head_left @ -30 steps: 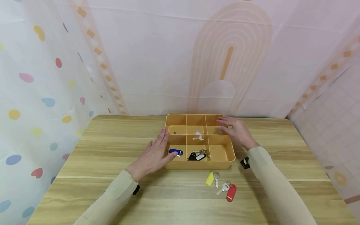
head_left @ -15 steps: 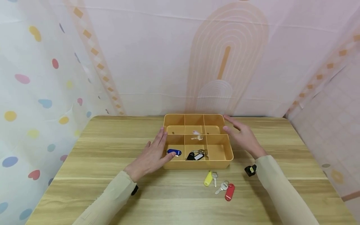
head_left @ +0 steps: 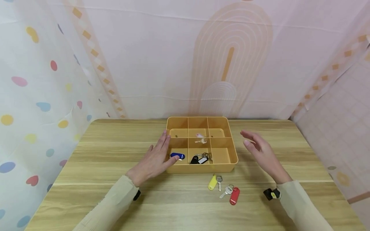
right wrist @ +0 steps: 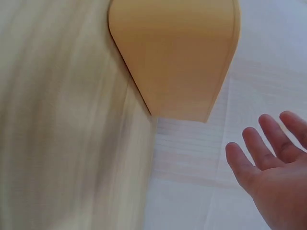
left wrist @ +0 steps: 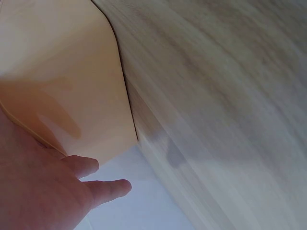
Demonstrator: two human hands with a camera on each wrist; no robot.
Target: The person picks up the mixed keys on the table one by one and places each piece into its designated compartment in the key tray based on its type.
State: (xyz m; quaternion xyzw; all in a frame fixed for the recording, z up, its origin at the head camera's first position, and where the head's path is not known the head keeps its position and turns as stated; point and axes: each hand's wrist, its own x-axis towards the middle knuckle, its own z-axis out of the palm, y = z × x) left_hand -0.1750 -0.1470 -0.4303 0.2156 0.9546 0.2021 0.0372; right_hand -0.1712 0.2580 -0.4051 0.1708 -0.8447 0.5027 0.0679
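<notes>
A six-compartment orange tray is seen on a wood-grained bench, set between two bare hands. The left hand is laid along the tray's left wall, its grip wide, fingers straight and thumb spread toward the near-left compartment. Part of a blue tag is covered by that thumb; whether the two touch cannot be told. The right hand is held near the tray's right wall, apart from it, its grip loose and wide. In the right wrist view it is cut off by the frame's edge; in the left wrist view, a stretch of rim is blocked by the left hand.

In the near-middle compartment, black tags and silver keys are bunched, the number of keys hard to make out. A pink tag in the far-middle compartment is partly hidden by the divider. Dark specks in the far side compartments are too small to be identified. A yellow tag and a red tag, each with a key beside it, are laid out in front of the tray. Both sleeves are cropped below.
</notes>
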